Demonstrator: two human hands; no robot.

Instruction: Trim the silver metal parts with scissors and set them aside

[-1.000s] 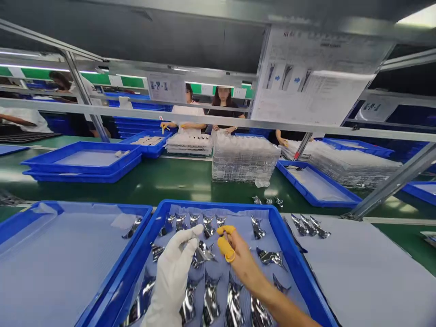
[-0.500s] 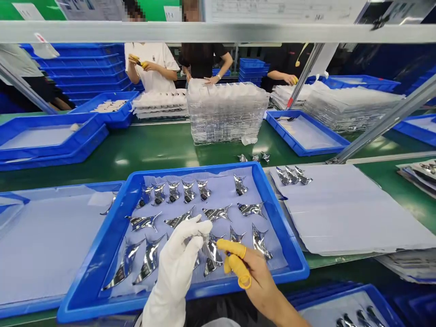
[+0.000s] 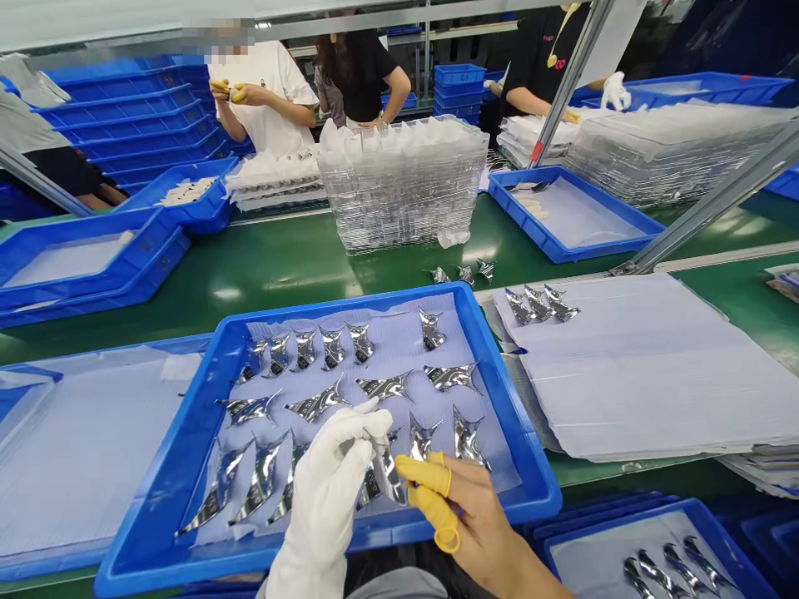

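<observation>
The left hand (image 3: pixel 325 482), in a white fabric glove, is closed in a fingertip pinch on a twisted, mirror-silver foil piece (image 3: pixel 385 470), holding it upright by one end, just above the tray, so that little of the glove lies against its shiny faces. Just to the right of that pinch, the bare right hand (image 3: pixel 468 516) is loosely open and holds nothing that can be seen. Yellow rubber finger cots (image 3: pixel 424 476) cover two of its fingers, which curve in close beside the foil without clearly touching it. Directly under and ahead of both hands lies a bright blue plastic tray (image 3: pixel 349 304), lined with a pale sheet (image 3: pixel 399 341) and carrying rows of matching silver foil pieces (image 3: pixel 330 348), set mostly apart from one another. Further to the right of the right hand, a wide pale sheet (image 3: pixel 649 374) on the green surface (image 3: pixel 250 258) bears three overlapping foil pieces (image 3: pixel 537 304). Below that hand, a second blue plastic tray (image 3: pixel 624 522) holds curved silver strips (image 3: pixel 683 566). Well ahead of both hands stands a tall stack of clear plastic trays (image 3: pixel 399 183).
</observation>
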